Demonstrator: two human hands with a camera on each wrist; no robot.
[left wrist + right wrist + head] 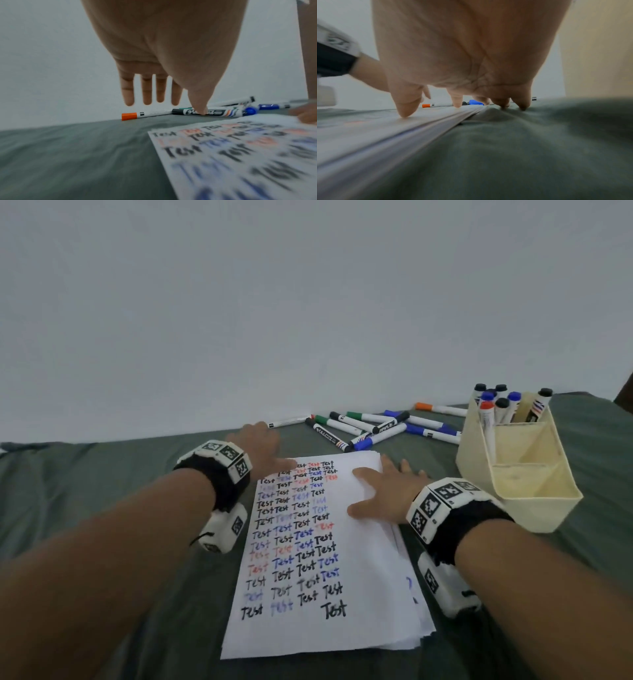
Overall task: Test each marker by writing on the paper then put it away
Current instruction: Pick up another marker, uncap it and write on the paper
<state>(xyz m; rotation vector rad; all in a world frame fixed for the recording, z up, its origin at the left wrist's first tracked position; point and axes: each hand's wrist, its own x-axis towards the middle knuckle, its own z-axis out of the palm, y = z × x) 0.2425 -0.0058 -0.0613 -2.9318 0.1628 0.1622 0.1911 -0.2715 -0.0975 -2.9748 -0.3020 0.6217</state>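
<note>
A stack of white paper (359, 577) covered in rows of "Test" lies on the green cloth. My right hand (383, 491) rests flat on its upper right edge, with the thumb (406, 108) and a finger on the sheet and the other fingertips on the cloth. My left hand (263, 450) hovers with straight, spread fingers (145, 92) over the paper's (240, 155) top left corner and holds nothing. A pile of loose markers (370, 428) lies beyond the paper. An orange-capped marker (137, 115) lies just past the left fingertips.
A cream desk organizer (520, 474) stands at the right, with several markers (500, 405) upright in its back compartment and bare front compartments. Another orange-capped marker (440, 408) lies behind the pile. A pale wall (308, 302) backs the green cloth (102, 491).
</note>
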